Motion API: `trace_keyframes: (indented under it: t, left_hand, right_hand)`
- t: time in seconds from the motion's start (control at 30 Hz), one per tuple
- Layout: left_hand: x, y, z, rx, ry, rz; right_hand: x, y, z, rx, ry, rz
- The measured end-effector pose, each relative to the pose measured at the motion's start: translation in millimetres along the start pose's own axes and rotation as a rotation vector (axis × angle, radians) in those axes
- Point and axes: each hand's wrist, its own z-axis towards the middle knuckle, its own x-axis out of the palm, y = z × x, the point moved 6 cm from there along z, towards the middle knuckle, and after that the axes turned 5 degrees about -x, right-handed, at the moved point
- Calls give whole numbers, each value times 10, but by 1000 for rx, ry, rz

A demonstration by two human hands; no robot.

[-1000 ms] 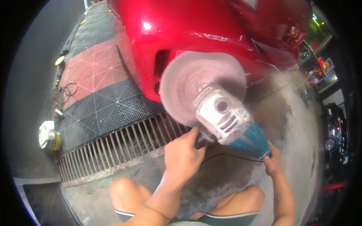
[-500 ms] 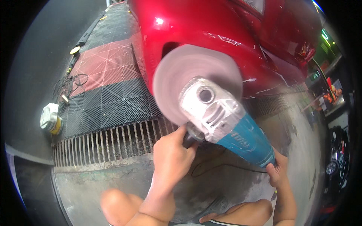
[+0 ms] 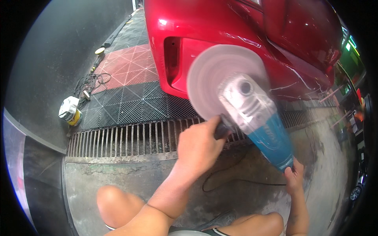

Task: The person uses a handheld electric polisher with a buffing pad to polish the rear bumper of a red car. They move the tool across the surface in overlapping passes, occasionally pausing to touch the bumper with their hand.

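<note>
I hold a power polisher with a silver head and a teal body in front of a red car. Its round grey-white pad is blurred by spinning and sits against the car's lower bumper. My left hand is closed around the black side handle by the polisher's head. At the rear end of the teal body, my right hand grips the tool. A black cord runs from the tool across the concrete floor. My bare knees show at the lower edge.
A metal drain grate runs across the floor under the bumper. Beyond it lie black and red plastic floor tiles. A yellow-and-white container and a coiled cable lie at the left by a dark wall.
The view has swung so the car and polisher sit further right. The polisher and pad have shifted right along the bumper. Both hands keep their grip.
</note>
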Motion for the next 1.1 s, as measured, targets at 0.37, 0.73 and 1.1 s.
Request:
trace_keyframes:
  t: [0.37,0.73,1.1]
  left_hand:
    - [-574,810,144,-167,-140,-144]
    - [-772,902,182,-177,-145,-130]
    - [374,1713,-92,-369,-25,-396]
  right_hand:
    - [743,928,233,-98,29,-43]
    - [868,905,303,-85,-42,-72]
    - [786,1189,235,-197,-53,-476]
